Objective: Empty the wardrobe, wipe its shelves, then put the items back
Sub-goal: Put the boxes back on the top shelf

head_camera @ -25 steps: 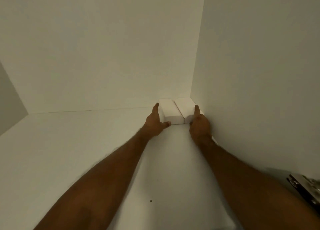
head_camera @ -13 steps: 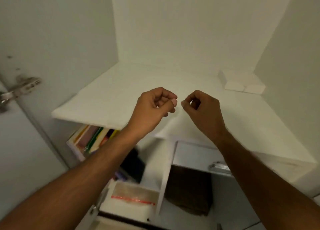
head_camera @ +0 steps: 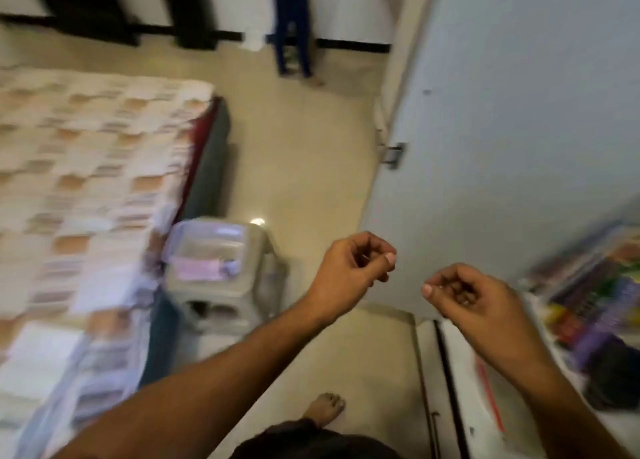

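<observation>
My left hand [head_camera: 349,268] and my right hand [head_camera: 464,292] are both raised in front of me with fingers curled in, and neither holds anything. They hover close together beside the open white wardrobe door [head_camera: 519,112]. At the far right a wardrobe shelf [head_camera: 540,323] carries blurred colourful items [head_camera: 588,285] and something dark [head_camera: 616,375]. The upper shelf with the white boxes is out of view.
A grey plastic stool [head_camera: 225,302] bearing a clear lidded container [head_camera: 207,247] stands by the bed [head_camera: 86,181] at left. Another person [head_camera: 292,25] stands at the far wall. My bare foot [head_camera: 325,406] is on the beige floor [head_camera: 304,164]. The view is motion-blurred.
Both hands let go of the white boxes on the upper shelf and pulled back, fingers curling. My view has swung left from the wardrobe interior to the room and bed.
</observation>
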Tool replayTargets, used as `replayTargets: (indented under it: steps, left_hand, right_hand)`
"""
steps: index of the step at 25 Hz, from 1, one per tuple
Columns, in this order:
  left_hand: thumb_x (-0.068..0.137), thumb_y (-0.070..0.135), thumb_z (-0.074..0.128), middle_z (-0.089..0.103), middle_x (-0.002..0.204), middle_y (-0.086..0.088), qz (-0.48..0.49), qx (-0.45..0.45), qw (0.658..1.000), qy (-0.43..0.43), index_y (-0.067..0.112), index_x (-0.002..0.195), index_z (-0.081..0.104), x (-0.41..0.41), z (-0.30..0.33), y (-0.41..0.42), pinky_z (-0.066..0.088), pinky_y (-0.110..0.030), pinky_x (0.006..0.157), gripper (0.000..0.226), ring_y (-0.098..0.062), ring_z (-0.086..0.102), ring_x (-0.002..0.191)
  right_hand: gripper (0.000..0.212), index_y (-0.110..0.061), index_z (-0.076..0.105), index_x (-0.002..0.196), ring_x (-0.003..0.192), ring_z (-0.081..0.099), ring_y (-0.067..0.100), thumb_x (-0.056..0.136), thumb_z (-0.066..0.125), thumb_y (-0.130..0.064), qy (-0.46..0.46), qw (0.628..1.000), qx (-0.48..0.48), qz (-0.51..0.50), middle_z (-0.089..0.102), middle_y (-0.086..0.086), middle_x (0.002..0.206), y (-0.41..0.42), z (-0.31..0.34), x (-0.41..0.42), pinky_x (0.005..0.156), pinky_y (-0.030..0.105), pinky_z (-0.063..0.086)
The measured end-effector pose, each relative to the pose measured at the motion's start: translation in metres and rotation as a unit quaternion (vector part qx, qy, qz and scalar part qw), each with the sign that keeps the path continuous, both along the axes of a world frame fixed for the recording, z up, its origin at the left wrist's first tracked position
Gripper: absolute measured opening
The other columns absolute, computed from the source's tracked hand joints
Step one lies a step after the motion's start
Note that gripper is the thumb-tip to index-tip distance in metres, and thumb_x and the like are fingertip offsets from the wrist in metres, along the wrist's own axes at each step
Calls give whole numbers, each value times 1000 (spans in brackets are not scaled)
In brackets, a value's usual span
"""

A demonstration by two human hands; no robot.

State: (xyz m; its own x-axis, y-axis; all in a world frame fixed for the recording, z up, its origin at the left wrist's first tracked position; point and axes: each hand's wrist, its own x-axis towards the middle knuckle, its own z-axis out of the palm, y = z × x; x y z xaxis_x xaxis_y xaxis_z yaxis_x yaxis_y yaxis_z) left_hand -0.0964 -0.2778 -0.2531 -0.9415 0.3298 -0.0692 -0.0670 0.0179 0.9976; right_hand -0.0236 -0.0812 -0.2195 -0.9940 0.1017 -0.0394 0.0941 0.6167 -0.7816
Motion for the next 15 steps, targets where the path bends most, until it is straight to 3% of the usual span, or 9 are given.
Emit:
replayTargets:
  steps: [3,6,10,13,15]
  left_hand:
    - [89,14,68,70,77,-6,170,-23,982,-75,15,89,66,34,-42,-104,46,-22,55,2,-16,65,66]
    - [92,9,66,71,86,-12,299,-45,937,-173,11,94,66,81,-81,-202,48,-18,56,3,-12,66,66]
    - [94,17,65,68,85,-11,439,27,843,-310,11,99,64,123,-131,-310,46,-24,51,9,-16,63,63]
    - [98,16,61,58,79,-11,530,141,736,-397,8,104,61,129,-162,-379,41,-22,42,10,-17,55,57]
    - [99,19,61,62,83,-10,561,147,688,-436,8,112,62,120,-188,-432,50,-25,54,17,-19,58,64]
  right_hand:
    - [7,-27,72,85,65,62,18,82,77,-31,-58,991,-12,122,67,-2,71,-75,-18,-20,63,34,52]
    - [5,-26,72,83,63,62,16,85,76,-29,-97,966,-7,239,66,0,69,-160,-37,-27,63,37,53]
    - [6,-27,71,84,62,63,10,87,74,-24,-132,922,-5,365,67,-4,70,-262,-54,-33,60,23,52]
    - [4,-25,71,86,65,63,6,88,73,-22,-161,898,-7,410,68,-4,72,-330,-63,-43,58,16,49]
    - [1,-25,70,89,69,64,9,89,72,-25,-182,886,-3,426,68,0,76,-383,-76,-59,60,18,51]
